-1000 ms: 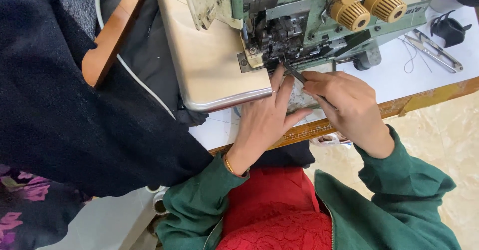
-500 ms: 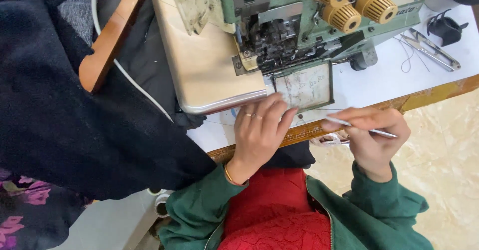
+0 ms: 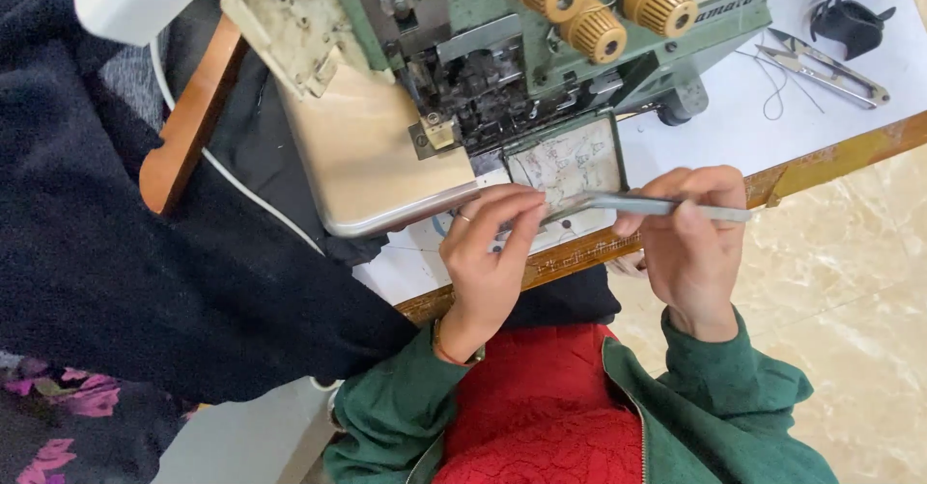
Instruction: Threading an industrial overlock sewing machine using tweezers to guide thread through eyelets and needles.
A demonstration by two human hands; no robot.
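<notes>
Head view | right hand (image 3: 693, 252) grips metal tweezers (image 3: 645, 206) level, tips toward left hand (image 3: 492, 257) | left fingers pinched at tweezer tips | both just before green sewing machine (image 3: 541, 69) | dark cloth (image 3: 145, 281) at left

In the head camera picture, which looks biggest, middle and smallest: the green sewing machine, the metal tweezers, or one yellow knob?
1. Green sewing machine, by far the largest.
2. Metal tweezers, long and thin, held in the right hand, tips at the left hand.
3. Yellow knob, the smallest.
</notes>
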